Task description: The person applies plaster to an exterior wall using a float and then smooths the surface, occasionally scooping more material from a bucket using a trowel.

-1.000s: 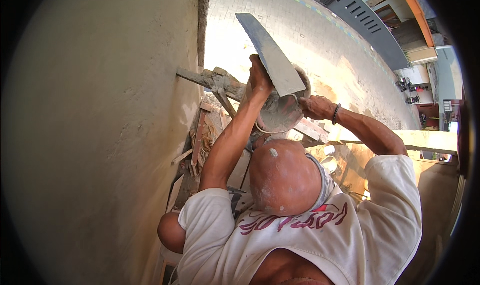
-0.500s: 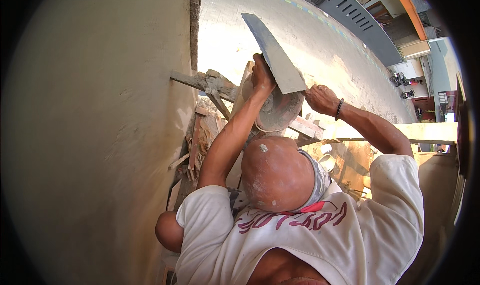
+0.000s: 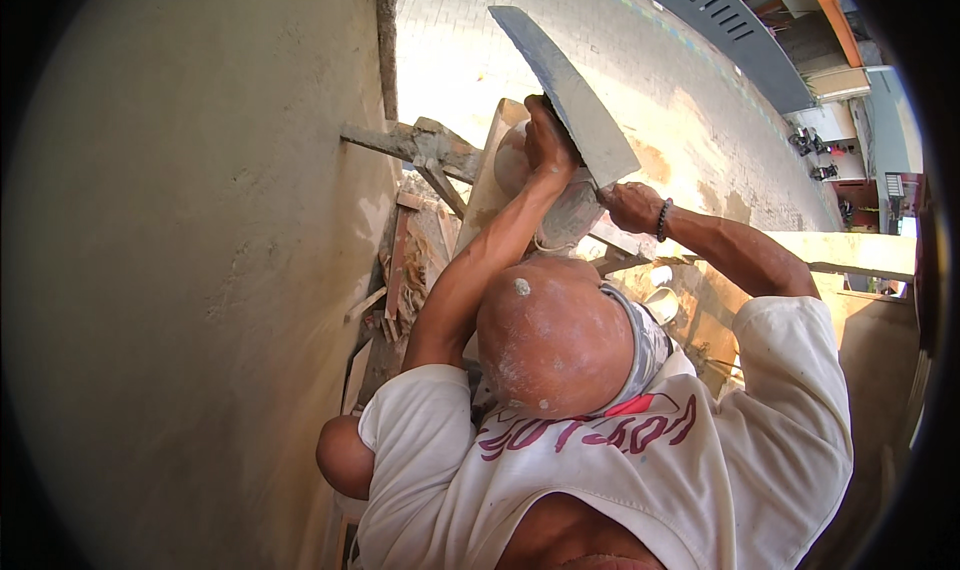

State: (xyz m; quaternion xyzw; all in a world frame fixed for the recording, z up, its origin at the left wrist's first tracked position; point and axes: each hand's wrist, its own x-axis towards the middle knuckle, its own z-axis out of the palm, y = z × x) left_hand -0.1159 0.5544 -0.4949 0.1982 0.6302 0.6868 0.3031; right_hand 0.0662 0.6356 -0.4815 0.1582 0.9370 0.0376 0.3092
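My left hand (image 3: 551, 142) is closed on the back of a long plastering trowel (image 3: 570, 95), whose wide grey blade stands tilted, its tip pointing up and left. My right hand (image 3: 634, 208), with a dark bead bracelet (image 3: 664, 220) at the wrist, is closed right beside the blade's lower corner. What its fingers grip, if anything, is too small to make out. Below the blade is a round bucket (image 3: 570, 220) with grey residue inside, partly covered by the trowel and my left arm. My raised knee (image 3: 555, 335), spotted with dried plaster, is just in front of it.
A plastered wall (image 3: 200, 220) rises close on my left. Wooden beams (image 3: 425, 150) jut from it near the bucket, and a plank rail (image 3: 860, 255) runs on the right. Wood scraps (image 3: 405, 270) lie beneath. Far below is a paved yard (image 3: 450, 30) with a grey gate (image 3: 735, 40).
The trowel and my left hand have shifted right, covering more of the bucket. My right hand has moved slightly left and stays at the blade's lower corner.
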